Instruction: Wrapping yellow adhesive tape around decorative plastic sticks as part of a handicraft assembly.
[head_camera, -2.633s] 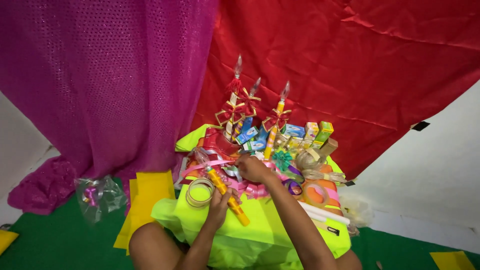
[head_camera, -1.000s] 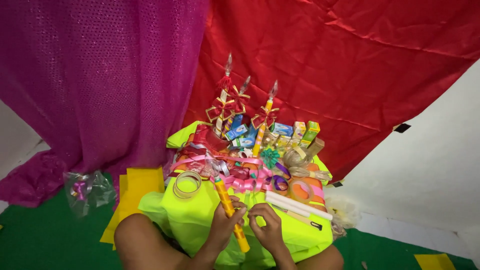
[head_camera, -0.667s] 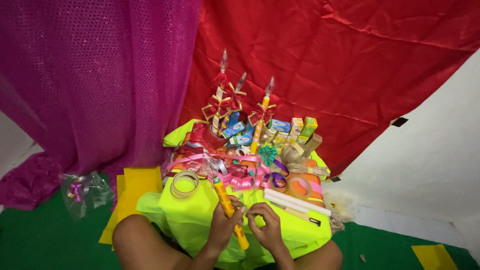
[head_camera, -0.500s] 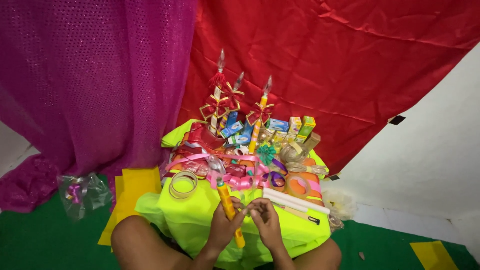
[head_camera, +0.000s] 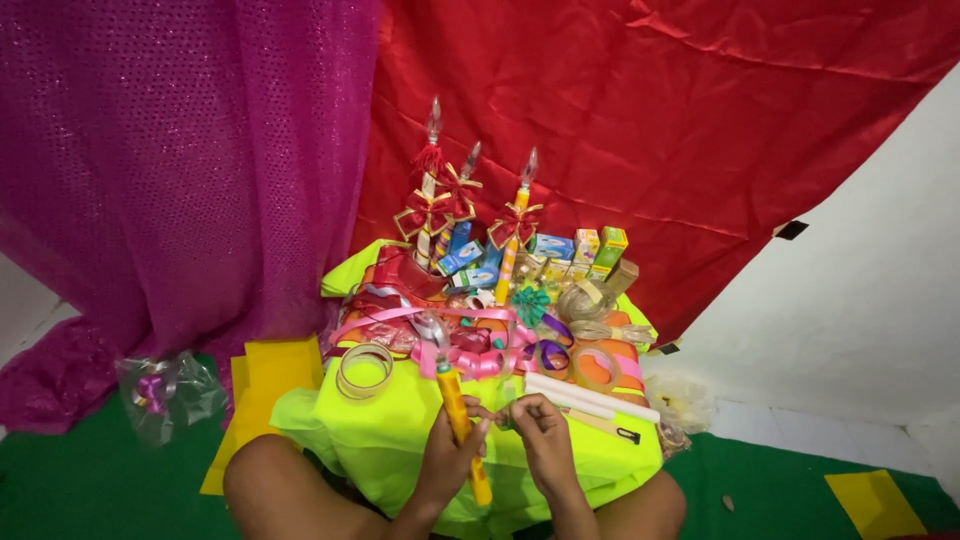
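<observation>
Behind everything you have a magenta sequinned cloth on one side and a red cloth on the other, hanging down to the green floor. In front of you sits the low tabletop, draped in a neon yellow-green cover and crowded at the back with three ribboned candle-shaped lamps, small coloured boxes and a tangle of pink ribbon. A roll of clear tape lies toward your left, and a white tube lies to your right.

Your left hand is closed around the yellow-orange stick, which stands tilted at the near edge of the tabletop, its top toward the ribbons. Your right hand is drawn up just beside it, fingertips pinched together against something small near the stick; what it pinches is too small to tell. The two hands nearly touch.
</observation>
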